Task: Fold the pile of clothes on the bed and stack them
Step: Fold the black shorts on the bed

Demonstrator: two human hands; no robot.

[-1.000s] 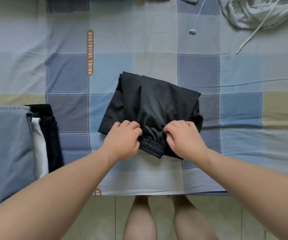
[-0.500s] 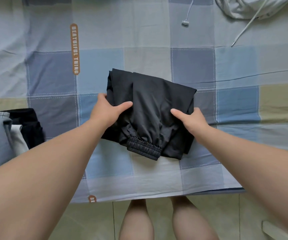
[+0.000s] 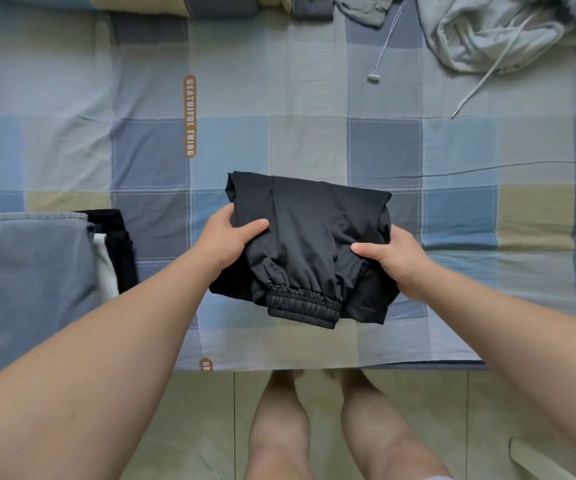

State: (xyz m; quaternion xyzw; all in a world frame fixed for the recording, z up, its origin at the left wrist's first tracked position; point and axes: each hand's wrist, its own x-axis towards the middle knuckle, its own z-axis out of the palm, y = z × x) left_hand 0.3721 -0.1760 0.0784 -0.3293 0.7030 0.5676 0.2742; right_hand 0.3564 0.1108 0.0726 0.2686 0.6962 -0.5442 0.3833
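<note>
Covering most of the view, the bed (image 3: 314,140) wears a sheet checked in blue, grey and tan. A stack (image 3: 27,271) of folded clothes sits at its left edge, blue denim on top with white and black layers showing beside it. A grey hoodie (image 3: 487,32) lies crumpled at the far right corner. The folded black trousers (image 3: 310,230) are at the middle of the bed, near its front edge, held between both hands. The left hand (image 3: 226,242) grips their left side, thumb on top. The right hand (image 3: 397,261) grips their right side the same way. An elastic cuff (image 3: 302,304) points toward the person.
</note>
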